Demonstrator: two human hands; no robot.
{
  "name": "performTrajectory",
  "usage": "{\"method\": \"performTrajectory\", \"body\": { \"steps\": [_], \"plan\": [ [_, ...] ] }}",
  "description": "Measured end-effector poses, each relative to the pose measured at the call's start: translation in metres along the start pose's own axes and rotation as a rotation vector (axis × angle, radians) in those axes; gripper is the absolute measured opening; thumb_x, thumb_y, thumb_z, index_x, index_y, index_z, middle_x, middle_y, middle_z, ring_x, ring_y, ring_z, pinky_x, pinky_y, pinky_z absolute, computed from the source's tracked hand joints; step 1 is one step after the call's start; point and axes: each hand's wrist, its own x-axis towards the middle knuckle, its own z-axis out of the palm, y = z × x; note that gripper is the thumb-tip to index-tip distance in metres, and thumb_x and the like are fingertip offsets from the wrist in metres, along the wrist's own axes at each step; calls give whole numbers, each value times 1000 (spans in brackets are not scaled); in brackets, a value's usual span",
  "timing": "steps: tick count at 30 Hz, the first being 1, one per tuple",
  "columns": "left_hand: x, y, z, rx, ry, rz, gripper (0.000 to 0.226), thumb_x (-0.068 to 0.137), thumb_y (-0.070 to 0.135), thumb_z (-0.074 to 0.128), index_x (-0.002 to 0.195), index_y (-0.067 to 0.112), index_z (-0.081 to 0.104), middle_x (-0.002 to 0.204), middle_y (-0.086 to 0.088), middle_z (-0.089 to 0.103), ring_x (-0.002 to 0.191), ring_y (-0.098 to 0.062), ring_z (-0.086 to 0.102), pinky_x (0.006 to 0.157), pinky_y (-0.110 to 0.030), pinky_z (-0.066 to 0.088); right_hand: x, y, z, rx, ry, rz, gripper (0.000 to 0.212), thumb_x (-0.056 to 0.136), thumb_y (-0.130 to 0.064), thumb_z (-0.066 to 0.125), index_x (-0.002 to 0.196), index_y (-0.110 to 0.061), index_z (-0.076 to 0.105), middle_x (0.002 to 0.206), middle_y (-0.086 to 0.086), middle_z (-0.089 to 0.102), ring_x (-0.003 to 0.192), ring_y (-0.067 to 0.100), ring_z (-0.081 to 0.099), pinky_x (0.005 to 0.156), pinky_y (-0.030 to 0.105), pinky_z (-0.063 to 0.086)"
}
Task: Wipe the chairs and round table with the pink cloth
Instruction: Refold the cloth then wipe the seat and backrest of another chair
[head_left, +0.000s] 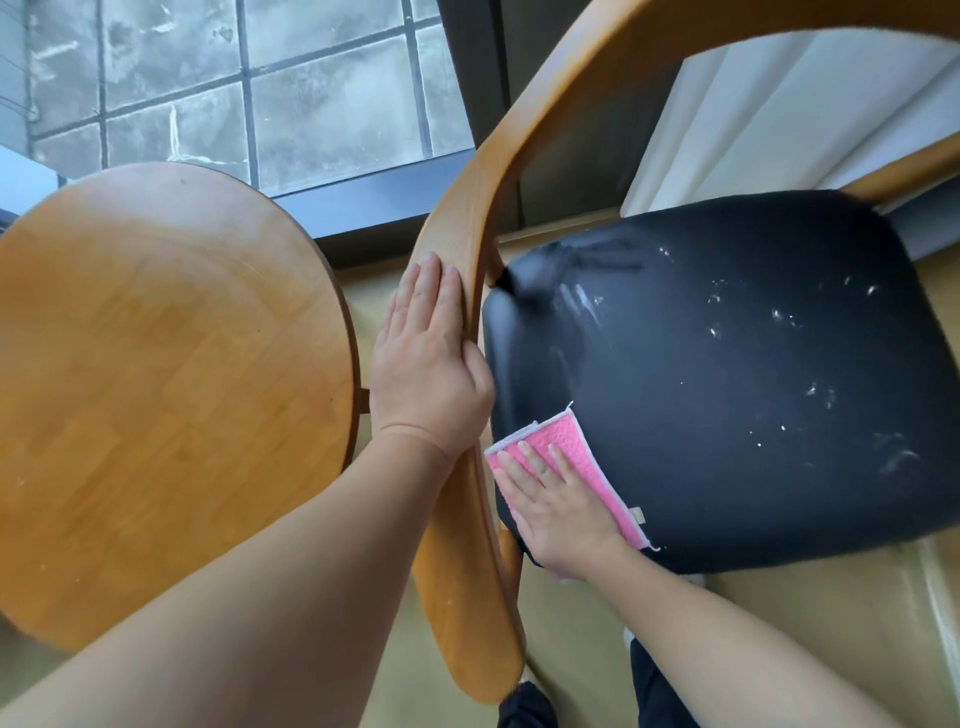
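Note:
A wooden chair with a curved armrest (467, 218) and a black padded seat (727, 374) fills the right half of the view. White specks and smears dot the seat. My left hand (431, 358) lies flat on the outer side of the armrest, fingers straight. My right hand (556, 509) presses a folded pink cloth (587, 462) flat onto the seat's near left corner, fingers spread over it. The round wooden table (156, 395) stands to the left of the chair, its top bare.
A window with a dark frame (363, 192) runs behind the table and chair, grey paving visible through it. A white curtain (779, 114) hangs behind the chair. The floor (831, 623) is beige. My dark-trousered legs (654, 691) show at the bottom edge.

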Motion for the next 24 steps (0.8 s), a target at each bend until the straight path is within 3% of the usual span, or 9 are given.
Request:
{"method": "performTrajectory", "body": {
  "steps": [4,9,14,24],
  "plan": [
    [-2,1,-1,-3,-23,-5,59,91,28,34,149,17,28,157,-1,21,146,-17,12,114,-24,-2,-35,4,16,-32,-12,-46,57,100,-37,22,152,-15,19,160,4,5,150,28,-6,120,51,-4],
    [-2,2,-3,-10,-30,82,58,89,24,37,146,18,36,154,0,29,144,-16,15,115,-24,-2,-48,0,15,35,52,120,60,93,-33,31,149,-14,27,158,5,19,147,30,15,119,52,7],
    [-4,1,-2,-48,-16,76,56,91,20,43,146,19,36,153,2,31,143,-15,18,114,-24,6,-40,-17,15,102,61,270,60,93,-32,31,149,-14,26,157,5,27,146,30,22,114,54,19],
    [-4,3,-3,-57,-8,77,58,87,22,39,145,17,38,152,0,34,142,-16,20,114,-24,5,29,36,-25,44,60,331,57,97,-38,21,150,-17,22,159,0,20,147,26,23,118,49,7]
  ]
}}
